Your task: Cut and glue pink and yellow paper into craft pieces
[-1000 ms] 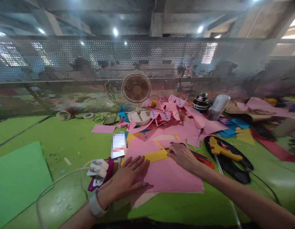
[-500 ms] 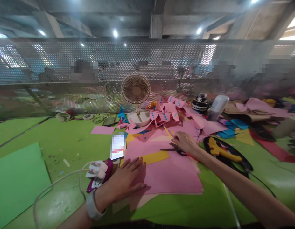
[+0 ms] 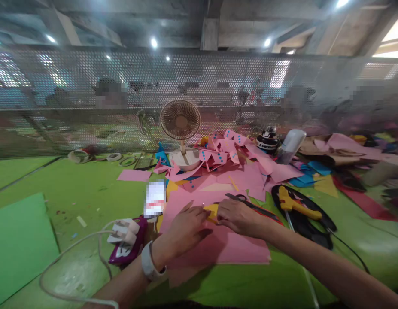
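Observation:
My left hand (image 3: 189, 225), a pale band on its wrist, lies over a stack of pink paper sheets (image 3: 231, 249). Its fingers are stretched out with the thumb apart, and the fingertips touch the left part of a yellow paper strip (image 3: 211, 211). At the strip's right end my right hand (image 3: 235, 216) is closed on it; both hands partly cover the strip. Just behind the right hand lie dark-handled scissors (image 3: 240, 198), partly hidden. A black and red tool (image 3: 265, 212), perhaps a ruler or cutter, shows beyond the right wrist. One thin yellow sliver (image 3: 233, 183) rests on the pink paper.
A small fan (image 3: 181, 120) stands behind, beside heaped pink cut-outs (image 3: 221, 148). To the left are a phone (image 3: 154, 198), a purple power strip (image 3: 129, 249) with plugs, and a green sheet (image 3: 21, 244). A yellow glue gun (image 3: 297, 206) lies on a black tray (image 3: 317, 238) at right.
My right hand has moved left and nearer, letting go of the thin yellow sliver and closing on the yellow strip. My left hand has shifted slightly right, its fingers onto the strip.

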A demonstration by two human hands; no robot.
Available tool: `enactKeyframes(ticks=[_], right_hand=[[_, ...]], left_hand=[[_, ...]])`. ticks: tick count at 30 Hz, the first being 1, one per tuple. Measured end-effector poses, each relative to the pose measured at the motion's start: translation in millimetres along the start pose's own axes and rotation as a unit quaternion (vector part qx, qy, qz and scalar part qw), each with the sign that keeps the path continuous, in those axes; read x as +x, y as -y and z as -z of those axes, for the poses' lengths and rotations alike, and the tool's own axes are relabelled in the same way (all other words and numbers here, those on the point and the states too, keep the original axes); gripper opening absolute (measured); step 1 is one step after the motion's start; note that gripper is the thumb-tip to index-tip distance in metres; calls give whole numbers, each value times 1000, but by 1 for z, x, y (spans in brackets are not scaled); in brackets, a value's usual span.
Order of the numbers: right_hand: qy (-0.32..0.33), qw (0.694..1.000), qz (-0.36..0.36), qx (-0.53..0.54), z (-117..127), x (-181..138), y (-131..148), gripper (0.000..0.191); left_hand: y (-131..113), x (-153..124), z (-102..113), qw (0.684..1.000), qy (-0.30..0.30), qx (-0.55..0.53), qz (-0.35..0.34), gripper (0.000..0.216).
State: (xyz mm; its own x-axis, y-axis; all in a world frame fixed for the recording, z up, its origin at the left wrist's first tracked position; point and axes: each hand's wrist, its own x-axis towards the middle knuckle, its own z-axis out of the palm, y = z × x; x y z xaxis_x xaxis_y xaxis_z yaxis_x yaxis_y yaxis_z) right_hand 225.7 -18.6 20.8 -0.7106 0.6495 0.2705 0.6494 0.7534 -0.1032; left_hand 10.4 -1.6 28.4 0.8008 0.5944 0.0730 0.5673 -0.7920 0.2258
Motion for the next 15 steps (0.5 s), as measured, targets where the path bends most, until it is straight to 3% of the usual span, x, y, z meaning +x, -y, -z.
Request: enactKeyframes(ticks=[2,5,9,11,15], right_hand=[[-6,1000,10,-1,-2,-1,2,18],[-13,1000,-7,20,-3,-1,1,20],[-37,990,-132,22,2,-11,-20,24],[-18,979,-203,-5,6,-20,-34,25],[55,953,-292,-59,12,-40,-50,27]], left_hand=[[-2,1,-1,999,9,-41,6,30],[-3,2,-3,995,13,-94,29,28],[5,5,-8,970,-20,-230,81,24],[12,8,-12,933,-43,-342,106,24],[22,13,-21,820,-72,-540,174,22]])
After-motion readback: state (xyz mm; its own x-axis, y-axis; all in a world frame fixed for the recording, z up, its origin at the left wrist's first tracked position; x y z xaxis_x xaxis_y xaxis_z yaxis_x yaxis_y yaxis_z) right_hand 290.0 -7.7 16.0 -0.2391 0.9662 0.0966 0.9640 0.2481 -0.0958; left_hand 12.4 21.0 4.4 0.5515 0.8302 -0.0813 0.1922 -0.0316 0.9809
